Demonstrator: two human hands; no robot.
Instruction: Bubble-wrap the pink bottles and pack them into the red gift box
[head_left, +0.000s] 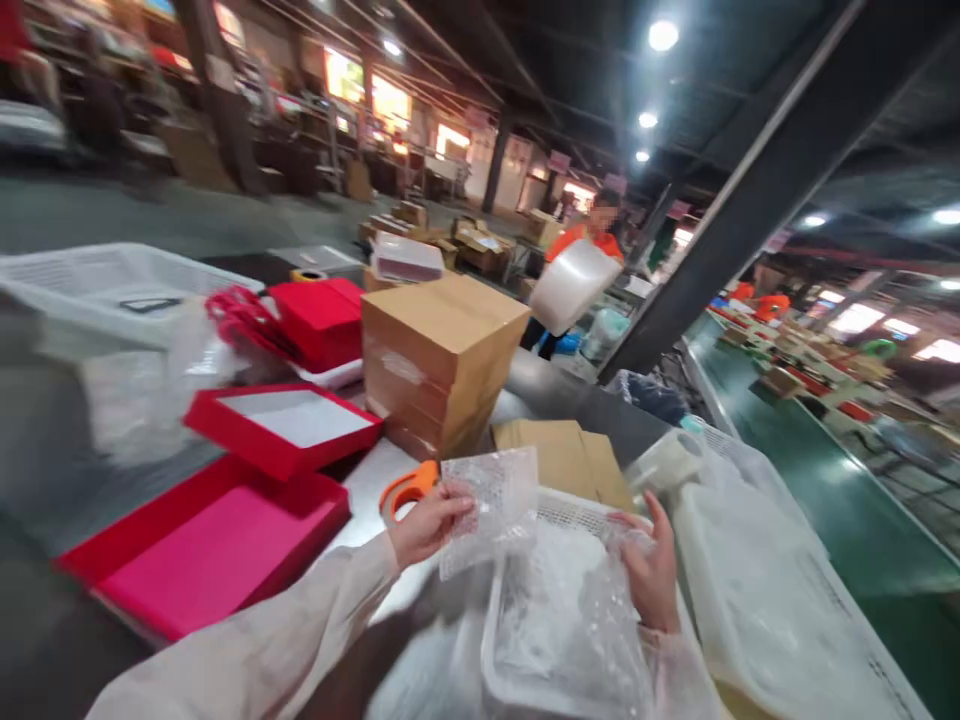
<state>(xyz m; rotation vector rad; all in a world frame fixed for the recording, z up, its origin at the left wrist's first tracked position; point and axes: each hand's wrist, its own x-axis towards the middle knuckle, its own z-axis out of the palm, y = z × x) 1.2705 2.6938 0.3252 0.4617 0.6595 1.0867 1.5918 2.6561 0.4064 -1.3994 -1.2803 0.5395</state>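
My left hand point(431, 525) is closed, pinching a small clear piece of bubble wrap point(495, 495) between thumb and fingers. More clear bubble wrap point(615, 630) hangs from my right hand point(651, 575), whose thumb and fingers grip its upper edge. Below both hands stands a white plastic basket point(491, 640) with more clear plastic wrap inside. Orange-handled scissors point(409, 490) lie just beyond my left hand. To the left, an open red box point(225, 560) with a pink inside sits on the metal table, and a red lid point(289, 425) with a white inside rests against it.
A brown carton point(442, 360) stands ahead, with flat cardboard point(559, 455) beside it. Red bags point(319, 315) and a white crate point(127, 270) are further left. White wrapped material point(757, 590) and a green conveyor point(810, 450) lie right. A person in orange point(589, 240) carries a large white roll.
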